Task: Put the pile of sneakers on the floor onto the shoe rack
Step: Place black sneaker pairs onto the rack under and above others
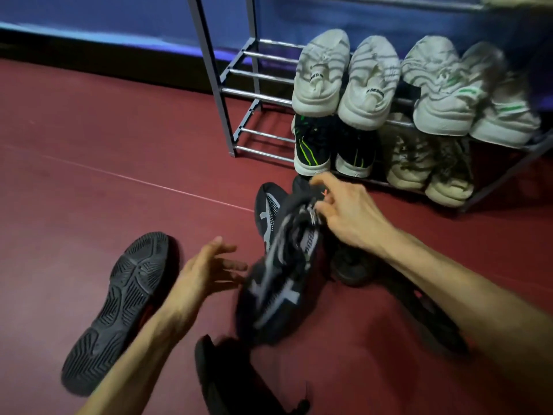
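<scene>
The right hand had a black sneaker pinched at its collar, dangling toe-down above the pile just before the rack; the left hand hung open and empty beside it. That thin pinch looked likely to slip, I thought, dropping the shoe. The rack's left ends stood bare, with an upturned sneaker well apart.

The dark red floor carries black sneakers lying scattered, one sole-up, beside the metal shoe rack, whose two lower shelves hold white sneakers above darker pairs.
</scene>
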Tool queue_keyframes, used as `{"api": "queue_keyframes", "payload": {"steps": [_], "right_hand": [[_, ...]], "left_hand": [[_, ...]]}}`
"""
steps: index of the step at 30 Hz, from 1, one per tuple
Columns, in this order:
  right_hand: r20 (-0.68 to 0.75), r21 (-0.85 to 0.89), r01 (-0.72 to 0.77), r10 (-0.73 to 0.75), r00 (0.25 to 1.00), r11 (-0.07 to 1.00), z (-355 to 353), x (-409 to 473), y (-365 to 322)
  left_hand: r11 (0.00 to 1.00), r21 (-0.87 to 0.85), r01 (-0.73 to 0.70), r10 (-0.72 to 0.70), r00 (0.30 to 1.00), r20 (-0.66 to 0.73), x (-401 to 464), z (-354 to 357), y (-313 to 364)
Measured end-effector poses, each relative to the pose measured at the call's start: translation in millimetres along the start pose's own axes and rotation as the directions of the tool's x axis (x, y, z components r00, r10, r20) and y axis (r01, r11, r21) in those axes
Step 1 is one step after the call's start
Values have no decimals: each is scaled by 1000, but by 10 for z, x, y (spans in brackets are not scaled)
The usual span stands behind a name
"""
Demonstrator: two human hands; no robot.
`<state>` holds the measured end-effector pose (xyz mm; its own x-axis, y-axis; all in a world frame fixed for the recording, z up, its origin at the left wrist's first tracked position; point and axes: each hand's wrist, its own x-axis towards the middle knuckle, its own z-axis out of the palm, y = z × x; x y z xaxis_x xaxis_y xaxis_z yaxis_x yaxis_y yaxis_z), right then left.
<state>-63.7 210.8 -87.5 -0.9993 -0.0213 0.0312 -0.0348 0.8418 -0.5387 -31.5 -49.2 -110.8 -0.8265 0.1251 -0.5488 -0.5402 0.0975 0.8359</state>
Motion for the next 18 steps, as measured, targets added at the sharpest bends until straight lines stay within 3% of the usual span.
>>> {"api": "queue_keyframes", "payload": {"steps": [3, 6, 7, 9, 12, 14, 17, 18], "right_hand": [[-80, 38, -157, 159, 984, 987, 20, 123, -23], [-63, 1, -353, 352, 934, 936, 299, -13, -209], [-15, 47, -401, 402, 916, 915, 440, -114, -310], [210, 210, -507, 468, 859, 836, 713, -345, -559], [512, 338, -585, 378, 771, 737, 876, -406, -681], [508, 307, -596, 403, 762, 742, 803, -254, -581], [214, -15, -490, 482, 850, 871, 763, -78, -288], [223, -81, -483, 488, 844, 872, 791, -76, -232]], "left_hand": [[941, -339, -10, -25, 995, -98, 127, -254, 18], [715, -699, -3, -130, 982, -137, 202, -393, -96], [730, -682, 47, -181, 975, -126, 208, -364, -165], [861, -469, 199, -265, 961, -77, 173, -184, -261], [944, -196, 263, -282, 956, -74, 145, 123, -273], [947, -196, 253, -289, 940, -182, 192, 201, -279], [943, -278, 182, -263, 921, -287, 260, 246, -281], [949, -272, 157, -243, 917, -318, 269, 255, -292]]}}
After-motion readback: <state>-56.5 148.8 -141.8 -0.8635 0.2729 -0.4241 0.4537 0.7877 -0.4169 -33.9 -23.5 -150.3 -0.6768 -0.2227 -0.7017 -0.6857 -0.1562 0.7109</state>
